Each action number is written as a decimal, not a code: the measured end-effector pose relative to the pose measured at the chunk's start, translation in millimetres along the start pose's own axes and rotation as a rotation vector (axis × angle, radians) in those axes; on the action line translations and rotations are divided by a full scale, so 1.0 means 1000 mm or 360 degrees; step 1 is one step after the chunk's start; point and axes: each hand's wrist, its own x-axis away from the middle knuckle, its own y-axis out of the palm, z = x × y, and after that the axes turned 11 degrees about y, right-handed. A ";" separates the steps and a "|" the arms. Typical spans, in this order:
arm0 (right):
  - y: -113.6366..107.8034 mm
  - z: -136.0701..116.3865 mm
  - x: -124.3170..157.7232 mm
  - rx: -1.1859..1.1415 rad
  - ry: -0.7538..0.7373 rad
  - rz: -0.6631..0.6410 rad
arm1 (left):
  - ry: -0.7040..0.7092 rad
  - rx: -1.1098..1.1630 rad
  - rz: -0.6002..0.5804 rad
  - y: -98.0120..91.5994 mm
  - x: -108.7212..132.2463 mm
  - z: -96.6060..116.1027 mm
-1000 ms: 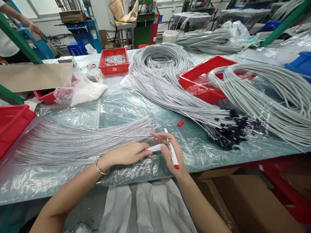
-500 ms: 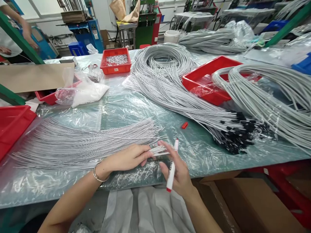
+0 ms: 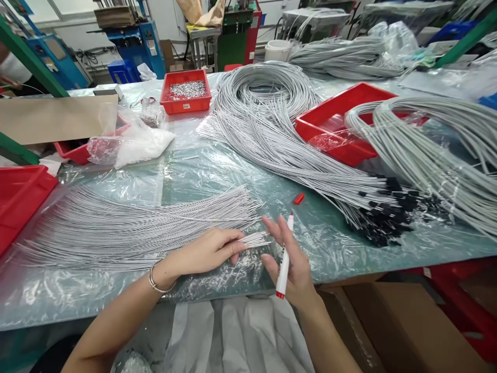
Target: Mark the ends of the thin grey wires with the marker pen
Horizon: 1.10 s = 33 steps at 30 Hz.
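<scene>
My left hand (image 3: 212, 249) is closed around a small bunch of thin grey cables (image 3: 256, 240), whose ends stick out to the right between thumb and fingers. Behind and left of that hand spreads a wide layer of loose grey cables (image 3: 128, 228) on the table. My right hand (image 3: 292, 264) holds an uncapped white marker (image 3: 284, 263) with a red end, its tip pointing away from me; thumb and fingertips are spread near the cable ends. A red marker cap (image 3: 298, 198) lies on the plastic sheet beyond the right hand.
A big coil of grey cables (image 3: 267, 98) trails towards black connectors (image 3: 388, 212) at right. Red trays (image 3: 186, 105) stand behind, one holding small metal parts. Plastic bags (image 3: 143, 145) lie at left. More cable bundles (image 3: 435, 140) and cardboard boxes (image 3: 419, 321) are on the right.
My right hand with the marker has moved slightly right, away from the cable ends, which now show more fully. My left hand keeps its grip in nearly the same place.
</scene>
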 end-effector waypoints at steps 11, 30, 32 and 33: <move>0.001 -0.001 -0.002 0.0074 -0.0082 -0.0134 | 0.0013 -0.0020 0.0058 0.003 0.001 -0.001; 0.007 0.004 -0.018 -0.0253 0.0480 -0.0278 | 0.0037 0.0017 -0.0154 0.000 0.001 -0.005; 0.007 0.006 -0.019 -0.0294 0.0493 -0.0314 | 0.0012 -0.0063 -0.0136 0.000 0.000 -0.005; 0.006 0.007 -0.020 -0.0311 0.0491 -0.0338 | 0.0013 -0.0112 -0.0124 0.001 0.000 -0.005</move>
